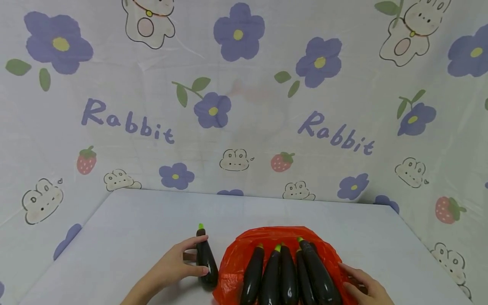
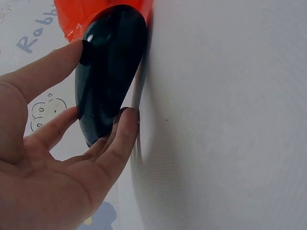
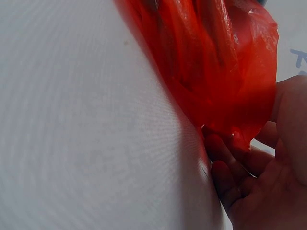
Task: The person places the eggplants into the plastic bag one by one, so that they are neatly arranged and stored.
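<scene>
My left hand (image 1: pixel 174 263) grips a dark, glossy eggplant (image 1: pixel 207 258) with a green stem tip, left of the red plastic bag (image 1: pixel 231 264). In the left wrist view, the thumb lies on one side of this eggplant (image 2: pixel 112 57) and the fingers curl along the other. Several more eggplants (image 1: pixel 289 275) lie side by side in the open bag, their stems pointing away from me. At the bag's right edge, my right hand (image 1: pixel 364 286) holds the thin plastic (image 3: pixel 240 91), its fingers bent against the film and partly covered by it.
Everything rests on a white table (image 1: pixel 152 224), whose far edge meets a hanging cloth (image 1: pixel 259 127) printed with purple flowers, rabbits and strawberries. The bag takes up the front middle of the tabletop. Its near side is cut off by the frame.
</scene>
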{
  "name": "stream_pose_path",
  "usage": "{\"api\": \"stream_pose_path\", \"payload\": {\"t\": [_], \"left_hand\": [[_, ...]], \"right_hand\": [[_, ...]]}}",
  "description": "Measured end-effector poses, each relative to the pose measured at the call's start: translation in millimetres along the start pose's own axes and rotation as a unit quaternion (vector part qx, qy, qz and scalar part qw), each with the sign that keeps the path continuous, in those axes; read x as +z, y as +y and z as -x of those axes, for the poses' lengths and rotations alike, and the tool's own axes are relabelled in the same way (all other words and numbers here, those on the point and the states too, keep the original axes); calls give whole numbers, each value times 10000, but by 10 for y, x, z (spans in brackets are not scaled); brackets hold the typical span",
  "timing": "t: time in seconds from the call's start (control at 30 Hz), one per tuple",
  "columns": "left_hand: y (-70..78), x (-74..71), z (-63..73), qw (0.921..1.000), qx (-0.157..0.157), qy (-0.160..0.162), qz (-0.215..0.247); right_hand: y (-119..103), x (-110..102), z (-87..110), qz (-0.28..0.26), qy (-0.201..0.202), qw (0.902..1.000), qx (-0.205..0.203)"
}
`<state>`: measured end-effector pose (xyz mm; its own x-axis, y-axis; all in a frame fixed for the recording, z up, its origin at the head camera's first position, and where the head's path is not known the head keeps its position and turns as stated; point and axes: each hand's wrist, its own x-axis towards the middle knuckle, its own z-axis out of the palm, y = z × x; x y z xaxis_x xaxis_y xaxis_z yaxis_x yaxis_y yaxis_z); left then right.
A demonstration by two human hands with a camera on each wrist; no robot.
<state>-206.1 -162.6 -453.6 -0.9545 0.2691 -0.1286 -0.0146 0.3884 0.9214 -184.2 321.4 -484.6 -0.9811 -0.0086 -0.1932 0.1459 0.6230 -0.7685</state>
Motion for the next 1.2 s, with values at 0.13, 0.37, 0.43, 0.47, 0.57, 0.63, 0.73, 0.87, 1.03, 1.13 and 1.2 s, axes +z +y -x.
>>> {"api": "stream_pose_path", "payload": {"t": [0.13,0.37,0.43,0.47,0.57,0.63,0.73,0.87,1.03,1.13,1.2], "left_hand": [[-9,-3,-2,10000,39,-45,48],[-5,-3,0,10000,-42,-51,50],[-5,-4,1,10000,-47,-50,68],[-5,-3,0,9999,-55,-49,71],[-11,-2,-3,9999,-53,-43,92],[-16,-4,-3,10000,-27,-44,80],[-18,-8,12,9999,3,-55,153],[-13,-4,31,9995,42,-112,279],[0,9,24,9995,61,-119,273],[7,15,25,9996,59,-94,279],[7,19,25,9995,100,-75,294]], "right_hand": [[-20,-2,6,29,-14,10000,-10],[-33,9,-3,36,-43,10000,13],[-36,10,-3,54,-42,10000,-10],[-38,11,0,44,-27,10000,0],[-38,12,9,22,7,10000,13],[-33,12,12,13,14,10000,14],[-25,12,10,22,0,10000,9],[-17,10,1,58,-60,10000,-37],[-16,6,10,0,-56,10000,0],[-16,5,12,-29,-45,10000,-10],[-15,5,9,-31,-43,10000,-14]]}}
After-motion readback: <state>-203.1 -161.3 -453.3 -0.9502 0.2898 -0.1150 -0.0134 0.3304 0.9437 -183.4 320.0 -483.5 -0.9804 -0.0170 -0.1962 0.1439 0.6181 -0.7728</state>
